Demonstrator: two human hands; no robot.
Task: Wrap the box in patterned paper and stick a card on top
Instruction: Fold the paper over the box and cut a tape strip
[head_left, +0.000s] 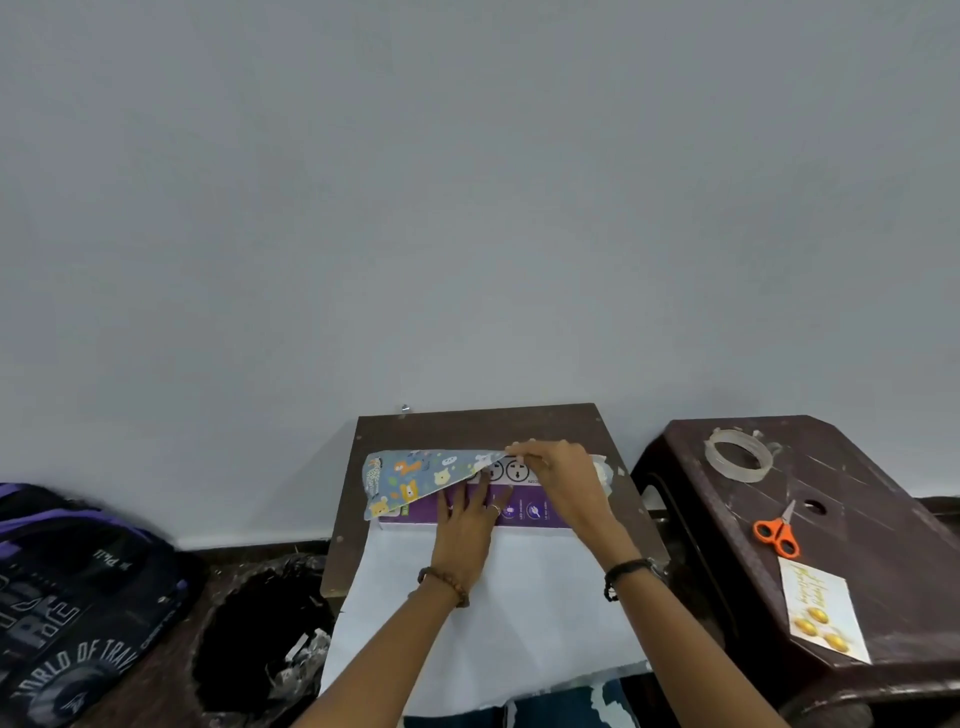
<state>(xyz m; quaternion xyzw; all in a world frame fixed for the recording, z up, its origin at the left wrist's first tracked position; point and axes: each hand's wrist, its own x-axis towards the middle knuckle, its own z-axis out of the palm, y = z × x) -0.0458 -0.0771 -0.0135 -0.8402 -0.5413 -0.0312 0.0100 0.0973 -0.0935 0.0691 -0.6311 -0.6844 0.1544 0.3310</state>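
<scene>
Pinching one paper (415, 480) over one box (519, 512).

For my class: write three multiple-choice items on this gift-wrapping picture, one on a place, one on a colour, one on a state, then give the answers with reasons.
1. Where do the scissors lie?
A. on the stool to the right
B. on the box
C. in the bin

2. What colour are the scissors' handles?
A. blue
B. orange
C. green

3. How far is the box wrapped?
A. fully
B. paper partly folded over
C. no paper near

Answers: 1 A, between the tape roll and the card. 2 B, bright orange. 3 B, the right hand pulls the patterned paper over it while the left hand presses the box.
</scene>
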